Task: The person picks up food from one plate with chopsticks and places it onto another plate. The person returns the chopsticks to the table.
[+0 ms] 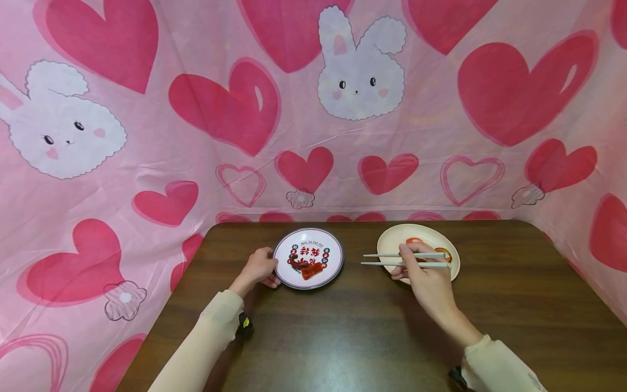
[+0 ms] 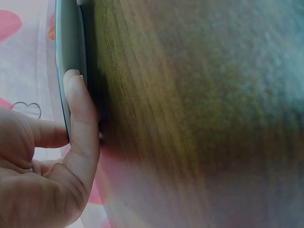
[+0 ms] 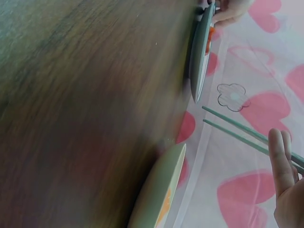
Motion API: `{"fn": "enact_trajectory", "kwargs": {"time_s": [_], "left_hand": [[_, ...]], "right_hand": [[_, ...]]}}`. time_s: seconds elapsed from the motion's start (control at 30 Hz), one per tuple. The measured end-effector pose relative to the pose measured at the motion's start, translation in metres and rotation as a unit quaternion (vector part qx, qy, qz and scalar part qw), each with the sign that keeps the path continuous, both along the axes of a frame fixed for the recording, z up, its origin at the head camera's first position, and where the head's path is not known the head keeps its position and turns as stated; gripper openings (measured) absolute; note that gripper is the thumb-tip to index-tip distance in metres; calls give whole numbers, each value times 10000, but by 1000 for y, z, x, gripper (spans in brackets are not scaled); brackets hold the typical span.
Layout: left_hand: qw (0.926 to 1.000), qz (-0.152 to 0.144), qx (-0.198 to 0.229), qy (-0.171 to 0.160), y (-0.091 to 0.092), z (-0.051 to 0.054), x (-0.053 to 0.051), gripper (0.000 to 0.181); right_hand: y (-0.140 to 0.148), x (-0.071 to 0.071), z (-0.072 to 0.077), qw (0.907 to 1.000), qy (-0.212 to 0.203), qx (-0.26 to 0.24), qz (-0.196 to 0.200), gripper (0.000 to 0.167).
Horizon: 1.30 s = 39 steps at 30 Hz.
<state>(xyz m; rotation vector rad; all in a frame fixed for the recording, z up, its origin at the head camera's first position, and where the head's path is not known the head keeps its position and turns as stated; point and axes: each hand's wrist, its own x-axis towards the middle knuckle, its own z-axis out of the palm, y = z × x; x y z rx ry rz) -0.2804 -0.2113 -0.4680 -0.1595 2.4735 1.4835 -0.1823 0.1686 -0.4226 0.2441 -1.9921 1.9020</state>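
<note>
At the left, my left hand (image 1: 258,267) grips the rim of a round white plate (image 1: 329,276) with a dark edge and printed red characters. In the left wrist view its fingers (image 2: 83,114) lie against the plate's side and underside. A glossy red piece of food (image 1: 312,271) and a darker curved piece (image 1: 296,263) lie on that plate. My right hand (image 1: 431,288) holds a pair of pale chopsticks (image 1: 377,264) above a cream oval plate (image 1: 387,239). Their tips point left, slightly apart, with nothing between them. Orange-red ring-like slices (image 1: 443,252) lie on the oval plate, partly hidden by the hand.
Both plates stand near the back edge of a dark brown wooden table (image 1: 338,337), with a gap of bare wood between them. A pink cloth (image 1: 294,125) with hearts and rabbits hangs behind and at the sides.
</note>
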Motion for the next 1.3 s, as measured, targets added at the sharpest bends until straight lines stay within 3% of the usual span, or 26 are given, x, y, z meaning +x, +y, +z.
{"fn": "enact_trajectory", "kwargs": {"time_s": [0.33,0.53,0.8,1.03,1.3], "left_hand": [[10000,18,-26,2,1,-1,0,46],[10000,14,-25,14,0,-1,0,45],[10000,9,-35,28,0,0,0,45],[10000,-16,-64,38,0,0,0,46],[10000,-14,-37,12,0,0,-1,46]], "right_hand": [[11,1,-3,9994,52,-283,-167,28],[18,4,-5,9994,-83,-38,-347,37],[32,14,-5,9984,-41,-44,-569,27],[43,20,-7,9942,23,-581,-902,20],[52,25,-7,9881,134,-800,-1304,30]]}}
